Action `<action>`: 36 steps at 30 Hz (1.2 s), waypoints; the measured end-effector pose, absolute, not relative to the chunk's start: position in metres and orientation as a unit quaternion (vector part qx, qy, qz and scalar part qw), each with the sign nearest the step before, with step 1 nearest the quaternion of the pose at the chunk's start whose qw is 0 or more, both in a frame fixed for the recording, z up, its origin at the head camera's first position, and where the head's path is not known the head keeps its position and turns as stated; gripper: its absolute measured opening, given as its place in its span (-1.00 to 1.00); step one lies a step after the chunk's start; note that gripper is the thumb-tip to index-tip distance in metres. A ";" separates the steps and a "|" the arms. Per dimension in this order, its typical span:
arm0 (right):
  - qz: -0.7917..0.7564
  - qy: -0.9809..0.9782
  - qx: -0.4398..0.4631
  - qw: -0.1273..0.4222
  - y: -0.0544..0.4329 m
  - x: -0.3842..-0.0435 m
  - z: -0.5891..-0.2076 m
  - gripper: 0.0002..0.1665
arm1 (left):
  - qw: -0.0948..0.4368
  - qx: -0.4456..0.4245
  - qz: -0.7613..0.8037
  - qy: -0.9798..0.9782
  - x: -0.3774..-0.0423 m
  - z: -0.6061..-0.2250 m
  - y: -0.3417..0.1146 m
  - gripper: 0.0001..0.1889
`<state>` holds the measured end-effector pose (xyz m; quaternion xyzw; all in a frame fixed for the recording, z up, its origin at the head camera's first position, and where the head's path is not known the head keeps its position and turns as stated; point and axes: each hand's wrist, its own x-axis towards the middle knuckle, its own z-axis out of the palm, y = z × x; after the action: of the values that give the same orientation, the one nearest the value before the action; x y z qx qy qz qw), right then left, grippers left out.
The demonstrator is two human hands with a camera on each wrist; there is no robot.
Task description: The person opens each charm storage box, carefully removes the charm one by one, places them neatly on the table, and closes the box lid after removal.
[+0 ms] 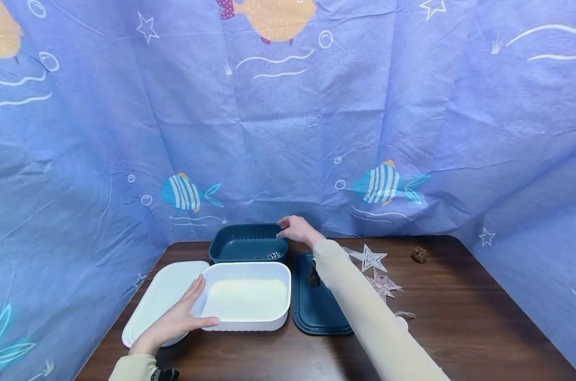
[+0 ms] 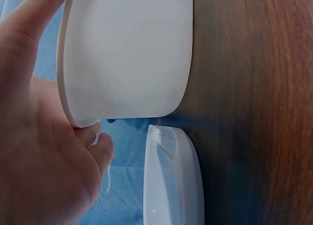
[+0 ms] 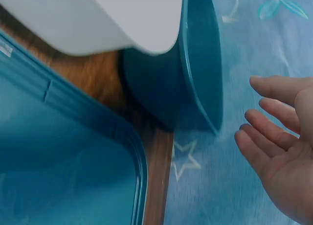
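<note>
My left hand (image 1: pixel 176 317) rests at the left end of a white rectangular container (image 1: pixel 250 324), thumb along the front wall and fingers by the left rim. In the left wrist view, the thumb and fingers spread around the container's corner. My right hand (image 1: pixel 297 229) hovers at the right end of a dark blue container (image 1: pixel 242 228), fingers loosely bent. Nothing shows between those fingers (image 3: pixel 266 129) in the right wrist view. Inside the dark blue container lies a small silvery, patterned piece (image 1: pixel 273 255); its kind is unclear.
A white lid (image 1: pixel 161 291) lies at the left. Under my right forearm is a dark blue lid (image 1: pixel 316 312) with a dark, partly hidden lump (image 1: pixel 314 276). At the right lie a silver star (image 1: pixel 370 259), a pink glittery star (image 1: pixel 383 284), a pine cone (image 1: pixel 419 254) and a white piece (image 1: pixel 402 323).
</note>
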<state>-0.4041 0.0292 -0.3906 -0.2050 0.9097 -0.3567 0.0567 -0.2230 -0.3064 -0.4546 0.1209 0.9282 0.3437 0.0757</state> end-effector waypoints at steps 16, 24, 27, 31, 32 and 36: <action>-0.229 0.932 -0.256 0.116 -0.017 -0.401 -0.409 -0.51 | 0.076 0.122 0.348 0.926 -0.225 -0.455 -0.304 0.25; -0.141 0.946 -0.255 0.145 -0.024 -0.399 -0.422 -0.51 | 0.077 0.121 0.355 0.924 -0.221 -0.459 -0.302 0.25; -0.141 0.942 -0.256 0.164 -0.024 -0.398 -0.425 -0.52 | 0.073 0.124 0.352 0.925 -0.220 -0.459 -0.303 0.25; -0.162 0.935 -0.264 0.171 -0.023 -0.400 -0.426 -0.52 | 0.071 0.122 0.348 0.927 -0.221 -0.458 -0.305 0.25; -0.169 0.933 -0.269 0.171 -0.022 -0.401 -0.426 -0.53 | 0.070 0.122 0.347 0.927 -0.221 -0.458 -0.305 0.25; -0.191 0.921 -0.289 0.176 -0.020 -0.403 -0.425 -0.52 | 0.068 0.125 0.345 0.928 -0.223 -0.457 -0.309 0.24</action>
<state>-0.4026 -0.0200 -0.4246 -0.2890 0.9215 -0.1908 0.1759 -0.2230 -0.3085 -0.4568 0.1245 0.9279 0.3446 0.0683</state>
